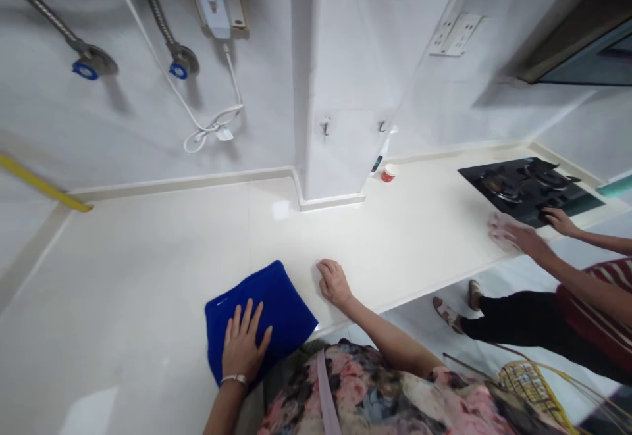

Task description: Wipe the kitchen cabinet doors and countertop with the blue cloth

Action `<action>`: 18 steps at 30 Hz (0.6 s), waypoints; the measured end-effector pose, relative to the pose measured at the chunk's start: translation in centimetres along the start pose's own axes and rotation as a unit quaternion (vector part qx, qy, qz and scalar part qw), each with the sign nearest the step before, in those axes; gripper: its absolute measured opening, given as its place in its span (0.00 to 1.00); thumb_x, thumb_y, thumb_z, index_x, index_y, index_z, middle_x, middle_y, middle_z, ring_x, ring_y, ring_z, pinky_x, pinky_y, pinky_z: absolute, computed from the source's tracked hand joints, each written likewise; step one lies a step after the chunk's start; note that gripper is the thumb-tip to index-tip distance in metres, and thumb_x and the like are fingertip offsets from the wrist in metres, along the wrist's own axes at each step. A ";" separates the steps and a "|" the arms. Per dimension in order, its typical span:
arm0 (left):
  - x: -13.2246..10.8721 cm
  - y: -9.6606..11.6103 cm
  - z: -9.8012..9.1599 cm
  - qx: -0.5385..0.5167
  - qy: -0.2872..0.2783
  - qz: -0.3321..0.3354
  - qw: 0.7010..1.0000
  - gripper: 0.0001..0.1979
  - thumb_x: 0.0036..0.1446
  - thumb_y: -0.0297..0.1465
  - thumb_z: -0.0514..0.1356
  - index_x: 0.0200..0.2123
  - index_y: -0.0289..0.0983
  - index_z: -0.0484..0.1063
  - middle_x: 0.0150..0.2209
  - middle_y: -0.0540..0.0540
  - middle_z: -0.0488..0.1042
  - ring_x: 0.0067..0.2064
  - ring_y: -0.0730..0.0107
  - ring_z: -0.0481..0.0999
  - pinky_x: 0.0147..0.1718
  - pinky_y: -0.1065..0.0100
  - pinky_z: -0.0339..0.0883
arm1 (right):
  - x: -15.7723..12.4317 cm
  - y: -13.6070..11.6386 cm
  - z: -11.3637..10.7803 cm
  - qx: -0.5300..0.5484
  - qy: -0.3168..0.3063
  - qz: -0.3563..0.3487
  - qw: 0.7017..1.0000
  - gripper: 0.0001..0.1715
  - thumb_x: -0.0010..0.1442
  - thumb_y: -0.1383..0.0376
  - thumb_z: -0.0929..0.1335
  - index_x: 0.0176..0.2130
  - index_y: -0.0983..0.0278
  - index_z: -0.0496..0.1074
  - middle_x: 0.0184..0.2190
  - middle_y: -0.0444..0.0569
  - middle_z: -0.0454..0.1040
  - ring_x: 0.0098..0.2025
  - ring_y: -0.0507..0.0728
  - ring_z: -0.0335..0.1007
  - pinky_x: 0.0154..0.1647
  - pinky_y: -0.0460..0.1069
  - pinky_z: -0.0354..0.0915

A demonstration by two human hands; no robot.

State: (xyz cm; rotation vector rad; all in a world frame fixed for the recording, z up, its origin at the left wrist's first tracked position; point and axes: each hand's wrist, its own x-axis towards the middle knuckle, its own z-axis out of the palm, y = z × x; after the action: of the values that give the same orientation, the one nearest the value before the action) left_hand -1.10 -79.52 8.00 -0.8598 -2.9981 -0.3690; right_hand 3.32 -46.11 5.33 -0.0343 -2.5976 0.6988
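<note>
A blue cloth (289, 310) lies spread on the cream countertop (148, 257) near its front edge. My left hand (243, 343) rests flat on the cloth's left part, palm down with fingers spread. To the right of the cloth, my right hand (334, 282) touches the countertop with its fingers curled together; whatever may be under them is hidden.
At the right, another person (592, 297) stands at the counter, one hand on a pale cloth (504, 231), the other by the black gas hob (523, 185). A small red-and-white cup (388, 173) stands beyond the wall pillar (340, 93). A yellow pipe (44, 185) is at left.
</note>
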 end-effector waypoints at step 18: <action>6.0 -2.9 -3.5 -0.040 0.038 -0.261 0.964 0.33 0.71 0.44 0.48 0.75 0.38 0.56 0.78 0.42 0.47 0.78 0.45 0.41 0.76 0.42 0.39 | -1.0 0.2 -1.6 -0.028 0.024 -0.044 0.998 0.27 0.61 0.72 0.62 0.58 0.65 0.71 0.54 0.60 0.70 0.56 0.66 0.64 0.58 0.64 0.67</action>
State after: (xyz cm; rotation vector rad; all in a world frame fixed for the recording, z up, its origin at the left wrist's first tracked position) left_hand -7.93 -79.56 11.11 -0.0316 -3.1105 -0.5087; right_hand 4.93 -45.36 6.04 0.0460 -2.5562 0.5853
